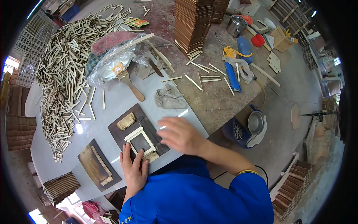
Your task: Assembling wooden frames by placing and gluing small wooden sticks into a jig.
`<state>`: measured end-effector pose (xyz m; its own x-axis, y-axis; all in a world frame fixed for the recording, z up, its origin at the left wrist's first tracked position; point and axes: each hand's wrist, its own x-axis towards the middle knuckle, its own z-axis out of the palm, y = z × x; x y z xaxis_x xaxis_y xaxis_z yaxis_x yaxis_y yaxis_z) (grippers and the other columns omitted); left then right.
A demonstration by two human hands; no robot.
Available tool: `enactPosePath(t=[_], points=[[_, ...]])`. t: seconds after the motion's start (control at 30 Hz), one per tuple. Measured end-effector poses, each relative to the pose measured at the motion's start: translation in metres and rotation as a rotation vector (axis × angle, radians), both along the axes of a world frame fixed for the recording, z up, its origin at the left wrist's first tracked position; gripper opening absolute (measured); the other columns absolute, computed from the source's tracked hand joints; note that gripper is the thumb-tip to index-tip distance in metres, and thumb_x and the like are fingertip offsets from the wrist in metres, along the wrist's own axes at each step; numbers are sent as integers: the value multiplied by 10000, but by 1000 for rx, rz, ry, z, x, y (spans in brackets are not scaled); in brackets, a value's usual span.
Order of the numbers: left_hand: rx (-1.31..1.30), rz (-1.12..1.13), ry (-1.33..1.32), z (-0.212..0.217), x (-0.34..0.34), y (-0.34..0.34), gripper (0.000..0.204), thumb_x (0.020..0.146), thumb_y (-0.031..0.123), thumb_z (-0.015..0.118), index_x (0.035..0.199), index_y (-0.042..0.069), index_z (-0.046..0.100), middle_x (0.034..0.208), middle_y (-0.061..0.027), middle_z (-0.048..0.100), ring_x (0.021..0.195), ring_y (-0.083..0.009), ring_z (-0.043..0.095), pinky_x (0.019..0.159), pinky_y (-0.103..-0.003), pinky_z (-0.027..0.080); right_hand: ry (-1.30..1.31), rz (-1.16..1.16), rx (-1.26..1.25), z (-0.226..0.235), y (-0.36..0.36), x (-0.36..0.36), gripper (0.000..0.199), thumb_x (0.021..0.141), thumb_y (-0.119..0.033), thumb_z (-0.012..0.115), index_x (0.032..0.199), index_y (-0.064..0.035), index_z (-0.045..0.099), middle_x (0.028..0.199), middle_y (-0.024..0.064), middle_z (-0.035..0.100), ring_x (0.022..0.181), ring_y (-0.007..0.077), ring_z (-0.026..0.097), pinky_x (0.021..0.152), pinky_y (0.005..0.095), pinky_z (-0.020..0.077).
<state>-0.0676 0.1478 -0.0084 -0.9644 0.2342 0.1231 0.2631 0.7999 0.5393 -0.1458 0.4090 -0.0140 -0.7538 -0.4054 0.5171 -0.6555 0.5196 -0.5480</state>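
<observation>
A small square frame of pale wooden strips [150, 141] lies on a dark board [121, 131] near the table's front edge. My left hand [134, 168] rests at its near left corner, fingers spread, fingertips touching the strips. To the right of the frame my right hand [181, 135] hovers, somewhat blurred, its fingers stretched out and apart. I cannot make out whether the pale spot by its fingertips is a strip. A worn wooden block [126, 121] lies on the board beyond the frame. Left of it is a second dark board with a brownish plate [93, 164].
A large heap of loose wooden strips [63, 82] covers the table's left side. Beyond the frame lie a brush [130, 84], a grey cloth [169, 98] and clear plastic wrap [108, 67]. A tall stack of brown panels [192, 24] stands at the back, a blue brush [232, 76] nearby.
</observation>
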Motion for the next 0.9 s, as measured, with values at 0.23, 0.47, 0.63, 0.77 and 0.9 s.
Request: enactPosePath(t=[0.23,0.47,0.63,0.77,0.9], points=[[24,26,-14,-4,0,0,417,941,169,742,1336,49,686,1639,-253,401,1548,-463,336,1264,-578,261,18,-582,200,8,84,-7,238,884,-86,745,1116,-62,699,1100,89,730,944,280,692,846,384,556],[43,21,-14,-6,0,1,425,938,152,733,1344,42,670,1636,-243,392,1545,-470,323,1249,-562,292,-52,-1068,464,-3,165,-9,251,911,-77,718,1161,-74,691,1090,108,684,918,326,672,834,413,556],[56,25,-7,-8,0,0,431,923,136,741,1337,37,668,1626,-238,393,1537,-474,325,1237,-551,314,-128,-1093,401,-15,171,-12,284,906,-40,716,1187,-67,687,1073,114,657,921,344,666,833,424,551],[65,19,-2,-8,-1,-1,436,914,125,748,1333,35,668,1621,-236,392,1533,-473,327,1231,-546,323,-59,-1040,329,-23,171,-15,295,903,-12,708,1194,-55,683,1058,117,637,904,335,662,825,413,548],[74,17,-10,-7,-3,0,438,908,115,752,1330,35,668,1621,-236,389,1535,-469,326,1231,-544,326,-23,-978,307,-26,171,-15,310,902,18,694,1205,-46,678,1053,111,628,887,299,658,810,381,544]])
